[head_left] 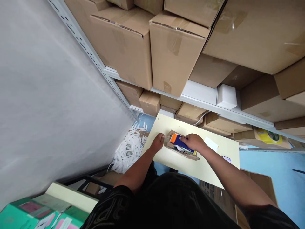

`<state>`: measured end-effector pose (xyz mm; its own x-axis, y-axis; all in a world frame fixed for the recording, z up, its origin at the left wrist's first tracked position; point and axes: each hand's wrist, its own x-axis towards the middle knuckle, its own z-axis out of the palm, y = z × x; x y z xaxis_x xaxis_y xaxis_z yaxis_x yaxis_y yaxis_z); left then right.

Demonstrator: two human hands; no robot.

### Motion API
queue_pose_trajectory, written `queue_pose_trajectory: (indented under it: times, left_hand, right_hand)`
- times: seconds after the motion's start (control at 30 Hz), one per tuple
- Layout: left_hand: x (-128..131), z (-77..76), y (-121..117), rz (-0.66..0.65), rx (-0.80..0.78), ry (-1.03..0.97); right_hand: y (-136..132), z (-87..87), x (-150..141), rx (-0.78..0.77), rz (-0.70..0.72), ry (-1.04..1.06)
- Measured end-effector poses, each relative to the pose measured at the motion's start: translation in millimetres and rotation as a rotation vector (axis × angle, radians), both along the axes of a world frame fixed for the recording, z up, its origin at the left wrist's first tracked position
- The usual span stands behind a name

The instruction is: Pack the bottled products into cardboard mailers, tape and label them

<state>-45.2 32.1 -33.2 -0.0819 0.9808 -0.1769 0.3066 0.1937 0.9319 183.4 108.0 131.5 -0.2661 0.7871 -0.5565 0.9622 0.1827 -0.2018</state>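
Note:
A small open cardboard carton (190, 156) lies on the pale yellow table, tilted across it. In and over its opening is a flat dark blue box with an orange end (182, 142). My right hand (194, 142) grips this box from above, thumb along its top. Beside the carton's left end, my left hand (157, 142) is closed, thumb up. A faint see-through strip, looking like clear tape (167, 137), runs from its fingers to the carton. Some white and yellow contents show under the blue box, partly hidden.
On the table (164, 122) lie a white paper (211, 144) and a phone (227, 159). Shelves with cardboard boxes (176, 54) rise behind it. White strips (128, 148) heap on the floor at left. A yellow tape roll (269, 136) sits at right; green boxes (30, 210) stand at lower left.

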Motion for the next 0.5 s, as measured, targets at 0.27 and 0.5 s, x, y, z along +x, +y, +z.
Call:
queue_pose_trajectory:
  times: [0.27,0.5]
  left_hand:
    - [2.6,37.8,7.3,0.046,-0.021,-0.557]
    - [-1.8,43.0,20.2,-0.084,-0.091,-0.449]
  right_hand:
    - [-2.1,-12.3,21.5,-0.019,-0.049,0.152]
    - [-1.2,1.6,26.0,0.015,-0.072,0.128]
